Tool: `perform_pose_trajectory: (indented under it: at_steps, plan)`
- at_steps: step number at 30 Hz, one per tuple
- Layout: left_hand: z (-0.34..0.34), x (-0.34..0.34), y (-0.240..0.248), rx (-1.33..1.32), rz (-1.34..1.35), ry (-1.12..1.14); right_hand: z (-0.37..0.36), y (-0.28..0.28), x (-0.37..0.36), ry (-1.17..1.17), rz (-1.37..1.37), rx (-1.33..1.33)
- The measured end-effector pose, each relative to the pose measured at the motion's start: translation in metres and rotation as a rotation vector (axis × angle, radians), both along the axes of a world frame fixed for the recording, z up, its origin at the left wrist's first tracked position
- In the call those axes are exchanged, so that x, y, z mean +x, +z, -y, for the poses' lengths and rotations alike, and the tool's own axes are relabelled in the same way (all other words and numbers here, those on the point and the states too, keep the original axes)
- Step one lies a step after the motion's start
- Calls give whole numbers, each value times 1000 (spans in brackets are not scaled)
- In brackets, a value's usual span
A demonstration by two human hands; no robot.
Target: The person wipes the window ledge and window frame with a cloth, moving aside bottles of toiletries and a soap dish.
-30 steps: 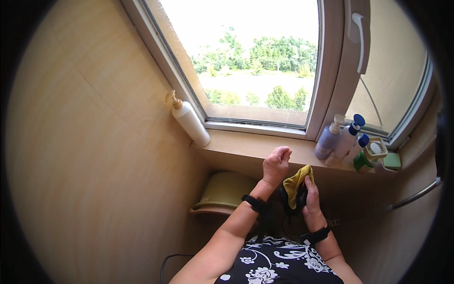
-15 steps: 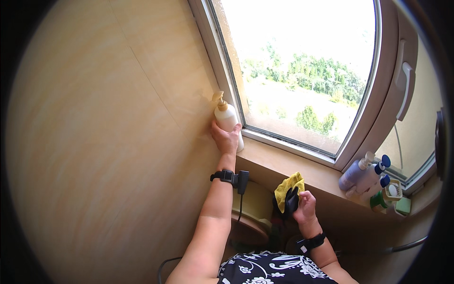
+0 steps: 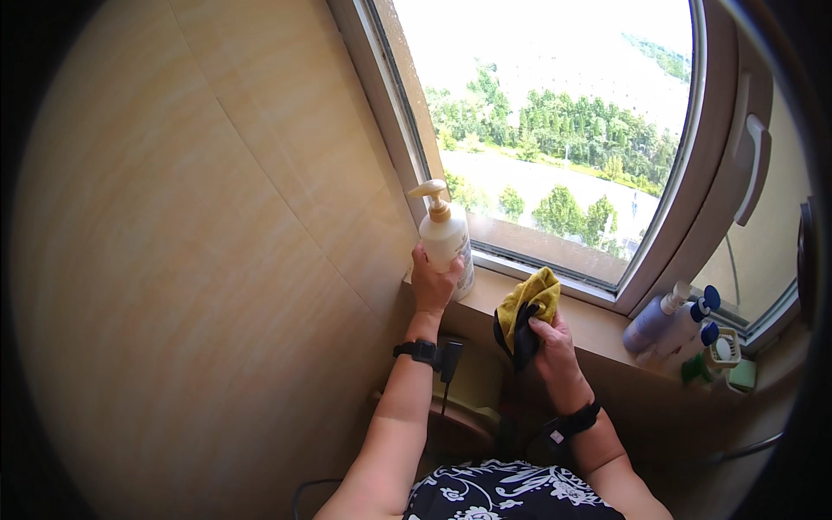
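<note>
My left hand is wrapped round the lower body of a white pump bottle with a beige pump head. The bottle is upright at the left end of the window sill; whether its base touches the sill is hard to tell. My right hand pinches a yellow and black cloth, bunched up just in front of the sill, to the right of the bottle. Part of the cloth hangs down below my fingers.
Several pump bottles stand at the sill's right end, beside a soap dish and a green sponge-like block. A window with a white handle rises behind the sill. A tiled wall borders the left.
My left hand has moved the bottle a little to the right, away from the wall corner. My right hand has lifted the cloth toward the sill.
</note>
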State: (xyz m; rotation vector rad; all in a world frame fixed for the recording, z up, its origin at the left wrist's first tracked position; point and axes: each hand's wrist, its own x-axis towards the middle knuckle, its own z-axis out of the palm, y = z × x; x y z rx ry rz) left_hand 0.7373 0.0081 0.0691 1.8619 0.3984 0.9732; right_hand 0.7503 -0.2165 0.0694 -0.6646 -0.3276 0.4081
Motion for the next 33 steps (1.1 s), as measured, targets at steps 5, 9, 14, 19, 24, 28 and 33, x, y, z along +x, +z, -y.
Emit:
perform_pose_trajectory:
  at_steps: [5,9,14,19,24,28,33]
  plan:
    - [6,-3,-1,20,107,-117,-43,69,20,-136,177,42]
    - [19,-2,30,8,-4,-59,-92,94,53,-232,371,-151]
    - [25,-6,33,19,-100,82,-125,47,79,-413,471,-566]
    - [13,-33,12,61,6,-67,-105,-41,67,-409,329,-706]
    - [6,-82,7,-217,144,-199,-60,-52,49,-813,1010,-1082]
    - [-9,-108,-6,-188,262,14,-82,-72,48,-587,1395,-1381]
    - [-18,-124,-15,-132,169,96,-141,-84,62,-574,1383,-1380]
